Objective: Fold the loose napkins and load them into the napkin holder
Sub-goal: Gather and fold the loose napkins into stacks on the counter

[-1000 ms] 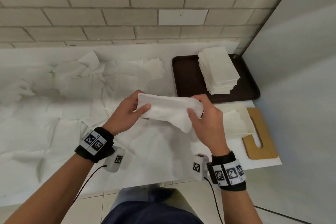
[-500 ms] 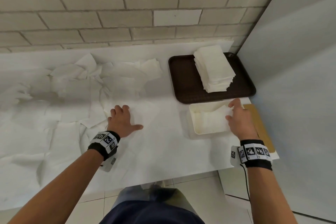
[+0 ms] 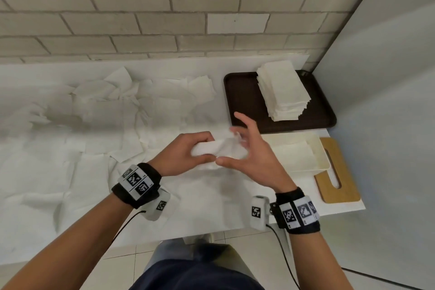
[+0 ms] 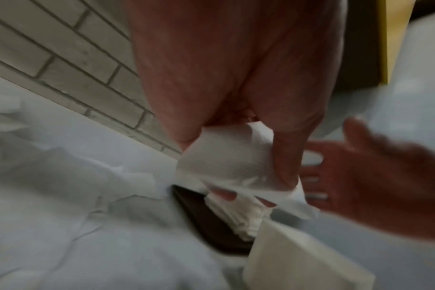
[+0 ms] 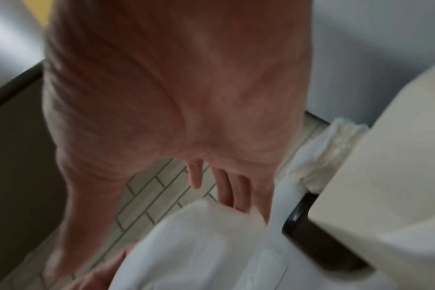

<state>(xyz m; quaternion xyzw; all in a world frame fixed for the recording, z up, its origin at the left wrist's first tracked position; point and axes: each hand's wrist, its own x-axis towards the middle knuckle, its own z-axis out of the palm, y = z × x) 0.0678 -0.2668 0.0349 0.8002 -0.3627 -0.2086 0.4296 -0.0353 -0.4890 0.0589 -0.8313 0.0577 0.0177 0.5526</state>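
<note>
White napkin (image 3: pixel 217 152) – blurred, left hand (image 3: pixel 186 154) gripping

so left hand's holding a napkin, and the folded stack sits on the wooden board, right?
Not quite. The left hand does hold a napkin, but the folded stack sits on the dark brown tray, not the wooden board. The head view shows it.

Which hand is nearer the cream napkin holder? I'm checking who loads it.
Right. The right hand hovers just left of the napkin holder; the left hand grips a napkin farther left.
</note>
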